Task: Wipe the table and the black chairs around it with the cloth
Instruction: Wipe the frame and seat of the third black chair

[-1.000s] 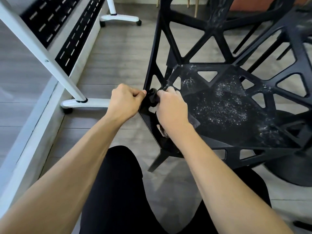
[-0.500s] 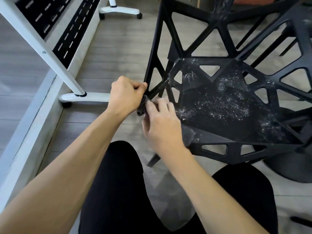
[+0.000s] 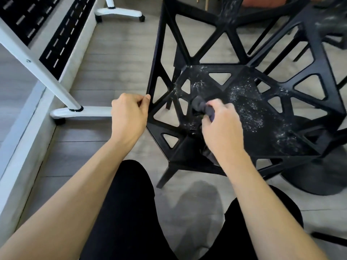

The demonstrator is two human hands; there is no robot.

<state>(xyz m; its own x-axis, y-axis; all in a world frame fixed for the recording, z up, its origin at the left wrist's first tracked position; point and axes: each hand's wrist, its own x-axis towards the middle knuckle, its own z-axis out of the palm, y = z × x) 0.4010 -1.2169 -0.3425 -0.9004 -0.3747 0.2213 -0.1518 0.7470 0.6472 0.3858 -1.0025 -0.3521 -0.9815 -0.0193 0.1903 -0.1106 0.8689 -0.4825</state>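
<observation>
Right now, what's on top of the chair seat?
White dust specks lie across the seat, and the right hand presses the cloth onto it. Whatever lies under hand and cloth is covered.

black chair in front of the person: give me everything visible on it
The black lattice chair looks like moulded plastic, its seat and sides built from struts framing triangular openings. White dust speckles the seat, thickest toward the right. It stands upright on the grey wood-look floor, one leg visible below the front edge. The left hand grips its left front corner strut; the right hand presses a dark bunched cloth onto the seat's left part. A second similar chair stands behind.
</observation>
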